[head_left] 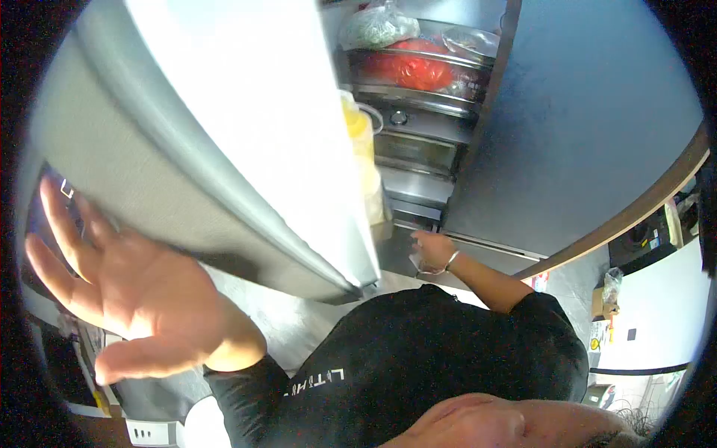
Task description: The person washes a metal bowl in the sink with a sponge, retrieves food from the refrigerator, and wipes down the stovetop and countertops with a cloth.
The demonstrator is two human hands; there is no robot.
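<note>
Left hand (153,299): one, bare, palm turned up to view, fingers spread and thumb held apart; wide open, nothing in its grasp. Just beside it, the refrigerator door (164,172), standing open, its pale edge between the two hands; whether skin meets panel cannot be told.

Right hand (433,248): one, bare, fingers bent, at the low front of the open refrigerator compartment (429,187). How far it is closed, and whether it grips the edge there, cannot be told. At its wrist, a thin pale bracelet (452,260).

Ahead of the right hand: drawers with shiny fronts, then a small round knob (399,118). Farther ahead, a shelf bin holding a red bag (422,71); beyond that, a clear bag (381,28) with pale green contents, and a clear container (472,42) alongside.

Between the hands, nearer the right: yellow-and-white items (361,134) at the inner side of the open door, blurred.

To the right hand's right: one broad grey-blue panel (575,112), smooth, with a brown curved edge (635,216).

Between the forearms: a black shirt (441,343), white lettering on its front.
</note>
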